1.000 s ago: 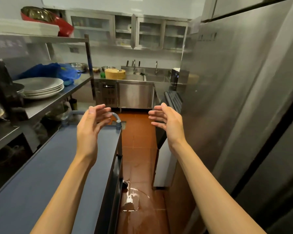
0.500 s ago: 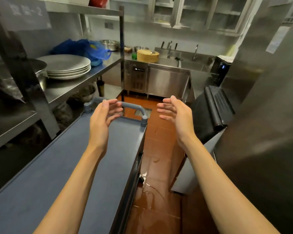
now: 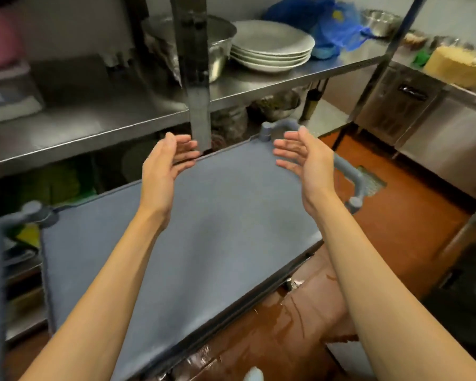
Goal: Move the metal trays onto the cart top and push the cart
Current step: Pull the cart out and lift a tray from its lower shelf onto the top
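The cart's flat grey-blue top (image 3: 204, 237) lies bare in front of me, with a grey tube handle (image 3: 349, 171) at its far end and another handle (image 3: 14, 215) at the near left. My left hand (image 3: 165, 166) and my right hand (image 3: 302, 158) hover above the far part of the cart top, palms facing each other, fingers apart, holding nothing. A dark flat tray-like item (image 3: 66, 78) sits on the steel shelf (image 3: 149, 116) to the left, blurred.
The steel shelf carries a metal bowl (image 3: 217, 48), stacked white plates (image 3: 272, 48) and a blue bag (image 3: 324, 26). A shelf post (image 3: 195, 86) stands just beyond my left hand. Wet orange floor tiles (image 3: 396, 224) and steel counters (image 3: 437, 127) lie right.
My view has swung left and down toward the shelf and cart top. Both hands stayed raised, apart and empty, now over the cart's far end.
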Available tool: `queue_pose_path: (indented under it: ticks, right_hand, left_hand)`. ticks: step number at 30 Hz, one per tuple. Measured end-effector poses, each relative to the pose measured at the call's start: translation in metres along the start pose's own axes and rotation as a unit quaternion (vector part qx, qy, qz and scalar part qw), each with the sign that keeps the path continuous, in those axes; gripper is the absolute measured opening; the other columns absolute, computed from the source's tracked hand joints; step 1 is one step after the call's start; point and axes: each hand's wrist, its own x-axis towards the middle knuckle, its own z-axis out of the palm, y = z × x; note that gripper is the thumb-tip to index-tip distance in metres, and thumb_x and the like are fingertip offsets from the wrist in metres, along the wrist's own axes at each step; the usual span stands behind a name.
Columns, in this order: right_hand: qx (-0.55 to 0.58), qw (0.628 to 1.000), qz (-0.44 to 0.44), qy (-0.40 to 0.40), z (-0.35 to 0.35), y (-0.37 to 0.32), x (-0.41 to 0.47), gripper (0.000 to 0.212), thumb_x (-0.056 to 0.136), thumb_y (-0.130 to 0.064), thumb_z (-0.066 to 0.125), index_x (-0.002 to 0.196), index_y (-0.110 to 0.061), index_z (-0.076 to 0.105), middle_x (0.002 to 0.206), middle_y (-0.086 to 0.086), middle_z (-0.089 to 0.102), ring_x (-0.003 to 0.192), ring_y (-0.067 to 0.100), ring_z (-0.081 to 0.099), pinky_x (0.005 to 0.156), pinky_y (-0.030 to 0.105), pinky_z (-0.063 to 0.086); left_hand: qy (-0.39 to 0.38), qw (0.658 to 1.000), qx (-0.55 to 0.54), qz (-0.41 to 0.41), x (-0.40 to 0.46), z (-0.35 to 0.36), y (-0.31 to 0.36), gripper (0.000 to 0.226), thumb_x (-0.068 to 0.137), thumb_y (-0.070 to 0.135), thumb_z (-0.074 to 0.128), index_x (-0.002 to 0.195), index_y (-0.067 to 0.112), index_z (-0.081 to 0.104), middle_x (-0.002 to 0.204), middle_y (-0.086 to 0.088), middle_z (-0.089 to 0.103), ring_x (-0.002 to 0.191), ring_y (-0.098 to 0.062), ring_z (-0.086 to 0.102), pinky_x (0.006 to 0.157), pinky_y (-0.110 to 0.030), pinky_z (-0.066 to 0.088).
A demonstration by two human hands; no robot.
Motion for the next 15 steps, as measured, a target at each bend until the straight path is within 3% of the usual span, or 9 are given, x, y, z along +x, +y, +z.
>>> queue_pose_path:
  ticks: [6, 15]
  right_hand:
    - [-0.009, 0.996, 0.027, -0.079, 0.033, 0.021, 0.014, 0.031, 0.100, -0.031, 0.047, 0.098, -0.009, 0.067, 0.093, 0.013, 0.073, 0.092, 0.028, 0.071, 0.081, 0.041, 0.056]
    - [-0.026, 0.985, 0.072, -0.152, 0.041, 0.066, 0.008, 0.031, 0.098, -0.033, 0.048, 0.097, -0.008, 0.067, 0.089, 0.011, 0.075, 0.084, 0.023, 0.072, 0.074, 0.035, 0.058]
  left_hand:
    - [0.100, 0.995, 0.020, -0.006, -0.015, -0.041, -0.012, 0.041, 0.104, 0.034, 0.033, 0.111, 0.006, 0.062, 0.111, -0.015, 0.068, 0.099, -0.023, 0.067, 0.093, -0.039, 0.052]
    - [0.159, 0.985, 0.041, -0.056, -0.051, -0.050, -0.048, 0.042, 0.104, 0.035, 0.033, 0.107, 0.005, 0.062, 0.105, -0.013, 0.068, 0.093, -0.023, 0.066, 0.085, -0.033, 0.054]
